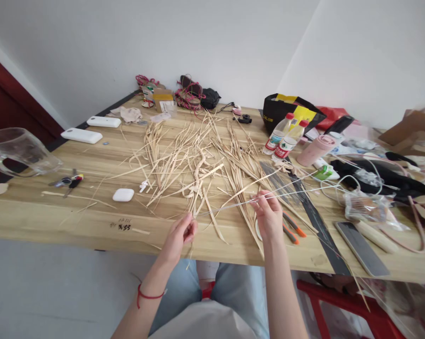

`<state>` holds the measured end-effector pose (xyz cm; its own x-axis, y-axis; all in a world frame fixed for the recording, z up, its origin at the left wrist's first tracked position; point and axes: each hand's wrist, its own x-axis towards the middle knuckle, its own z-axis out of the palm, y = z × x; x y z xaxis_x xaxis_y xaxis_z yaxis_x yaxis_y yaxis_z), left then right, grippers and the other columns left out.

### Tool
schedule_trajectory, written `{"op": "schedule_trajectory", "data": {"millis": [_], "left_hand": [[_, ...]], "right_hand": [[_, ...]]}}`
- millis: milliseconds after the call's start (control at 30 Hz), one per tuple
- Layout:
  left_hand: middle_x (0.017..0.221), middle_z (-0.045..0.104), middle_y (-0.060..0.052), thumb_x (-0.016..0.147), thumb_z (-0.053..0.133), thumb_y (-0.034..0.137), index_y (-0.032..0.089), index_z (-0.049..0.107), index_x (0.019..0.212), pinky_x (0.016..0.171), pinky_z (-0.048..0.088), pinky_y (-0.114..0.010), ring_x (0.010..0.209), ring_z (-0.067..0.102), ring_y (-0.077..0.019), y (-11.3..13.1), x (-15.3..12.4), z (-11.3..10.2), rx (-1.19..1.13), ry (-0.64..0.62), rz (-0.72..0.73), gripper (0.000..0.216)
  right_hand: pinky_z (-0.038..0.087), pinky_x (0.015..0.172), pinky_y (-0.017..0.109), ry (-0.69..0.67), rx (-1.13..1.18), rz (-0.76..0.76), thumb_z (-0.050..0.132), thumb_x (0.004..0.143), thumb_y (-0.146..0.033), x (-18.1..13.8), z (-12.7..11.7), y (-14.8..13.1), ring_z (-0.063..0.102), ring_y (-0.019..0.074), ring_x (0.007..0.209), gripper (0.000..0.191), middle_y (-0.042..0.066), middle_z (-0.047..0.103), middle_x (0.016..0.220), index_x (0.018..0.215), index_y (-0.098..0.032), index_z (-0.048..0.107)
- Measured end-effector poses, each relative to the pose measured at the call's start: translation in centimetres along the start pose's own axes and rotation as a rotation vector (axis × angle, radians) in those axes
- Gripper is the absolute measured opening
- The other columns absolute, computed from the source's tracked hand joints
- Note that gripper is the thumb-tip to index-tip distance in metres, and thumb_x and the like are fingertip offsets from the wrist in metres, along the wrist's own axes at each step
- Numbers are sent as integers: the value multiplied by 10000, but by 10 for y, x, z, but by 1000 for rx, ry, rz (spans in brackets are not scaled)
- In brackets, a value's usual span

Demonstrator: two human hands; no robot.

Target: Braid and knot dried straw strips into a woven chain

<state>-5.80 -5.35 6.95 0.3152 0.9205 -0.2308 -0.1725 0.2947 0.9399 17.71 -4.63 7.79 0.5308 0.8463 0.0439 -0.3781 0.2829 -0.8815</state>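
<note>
Two thin pale wires run out to the right of my right hand, whose thumb and fingertips are pinched on them. Their line carries on leftward as a fine strand to my left hand. That hand is closed, fingertips pressed together at the strand's end; the exact grip is too small to make out. Between and beyond my hands lie many loose dry straw strips, spread over the wooden table. Among them sits a twisted, braided straw piece. Orange-handled pliers lie beside my right wrist.
A white earbud case, keys and a clear pitcher stand at left. Right are two water bottles, a pink tumbler, a phone and tangled cables. A black bag is at the back.
</note>
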Motion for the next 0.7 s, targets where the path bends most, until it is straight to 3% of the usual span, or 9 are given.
{"op": "schedule_trajectory", "data": {"millis": [133,233,467,700], "left_hand": [[388,185,82,802,418,554,187,346,513,427,196,-225,383,171,-64,-10,-4,3,-203,-48,-143,472],[388,161,88,797,430,549,189,344,523,420,188,-222,382,145,-62,-16,-9,4,-258,-65,-185,460],[431,314,58,791,428,595,159,466,559,439,188,-215,418,245,-66,-16,-16,6,-17,84,-8,495],[478,377,37,819,405,561,158,516,598,447,232,-222,439,316,-86,-11,-19,2,171,45,43,472]], "right_hand": [[505,641,268,-130,28,-30,779,537,-228,-1,0,-5,561,117,709,225,-18,558,754,665,-195,597],[489,568,241,-131,7,-17,771,549,-234,0,0,-6,553,106,657,218,-23,539,718,620,-186,570],[467,529,210,9,-21,81,775,563,-259,4,0,4,534,66,547,259,-51,561,665,764,-193,626],[458,532,226,91,-90,73,762,584,-311,4,3,10,536,74,544,270,-24,616,715,787,-167,657]]}}
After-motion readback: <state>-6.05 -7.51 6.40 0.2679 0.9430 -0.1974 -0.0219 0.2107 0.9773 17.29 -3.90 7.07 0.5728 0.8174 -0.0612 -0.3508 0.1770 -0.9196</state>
